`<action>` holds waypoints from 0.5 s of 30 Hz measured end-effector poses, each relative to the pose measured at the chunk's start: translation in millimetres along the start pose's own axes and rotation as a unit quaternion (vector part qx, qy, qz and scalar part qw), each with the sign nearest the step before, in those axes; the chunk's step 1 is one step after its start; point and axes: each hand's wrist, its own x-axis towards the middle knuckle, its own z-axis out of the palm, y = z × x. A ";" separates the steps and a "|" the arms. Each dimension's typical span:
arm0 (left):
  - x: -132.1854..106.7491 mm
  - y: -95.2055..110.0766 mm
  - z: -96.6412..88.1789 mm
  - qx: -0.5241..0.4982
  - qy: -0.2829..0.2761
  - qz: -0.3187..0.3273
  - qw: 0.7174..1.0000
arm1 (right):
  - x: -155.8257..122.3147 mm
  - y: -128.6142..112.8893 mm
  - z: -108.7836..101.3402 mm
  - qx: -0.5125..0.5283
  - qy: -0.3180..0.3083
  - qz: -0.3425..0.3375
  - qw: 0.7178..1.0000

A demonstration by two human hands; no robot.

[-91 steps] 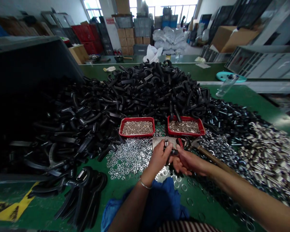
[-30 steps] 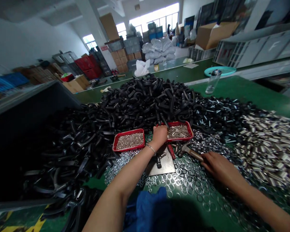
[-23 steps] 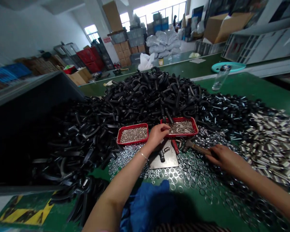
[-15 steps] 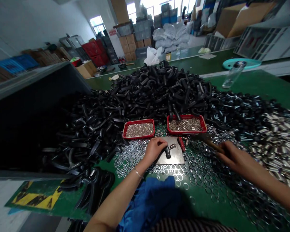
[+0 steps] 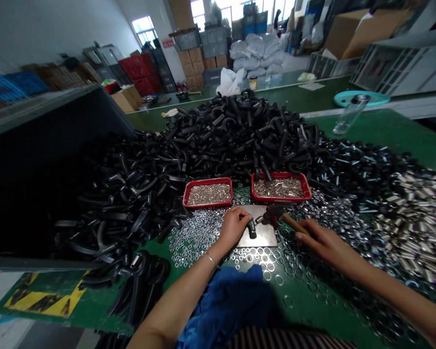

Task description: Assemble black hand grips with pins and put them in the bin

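Observation:
My left hand (image 5: 234, 224) is closed, thumb and fingertips pinching the upper end of a short black part with a metal end (image 5: 252, 229). That part lies on a flat metal plate (image 5: 265, 238). My right hand (image 5: 314, 236) grips the wooden handle of a hammer (image 5: 294, 224). The hammer's dark head is over the plate's right edge, beside a small shiny metal sleeve (image 5: 259, 219). A red-handled tool, partly hidden by the hammer head, lies at the plate's right edge.
Behind the plate stand two red trays, the left tray (image 5: 208, 205) and the right tray (image 5: 281, 199), holding small metal pieces. Black handles (image 5: 218, 140) are heaped beyond. Loose rings (image 5: 298, 269), nuts (image 5: 189, 237) and metal sleeves (image 5: 421, 228) spread around. A clear bottle (image 5: 349, 116) stands back right.
My right hand has brought the hammer leftward, from over the loose rings to the plate's right edge. The left hand keeps its pinch in nearly the same place.

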 end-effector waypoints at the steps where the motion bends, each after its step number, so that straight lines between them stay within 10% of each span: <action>1: 0.2 -0.2 0.2 0.001 -0.001 0.003 1.000 | 1.1 0.5 0.8 -0.003 0.001 -0.006 1.000; 15: -14.2 12.1 -25.0 0.192 -0.125 0.136 0.964 | -6.7 -21.6 5.8 -0.005 0.021 -0.038 0.999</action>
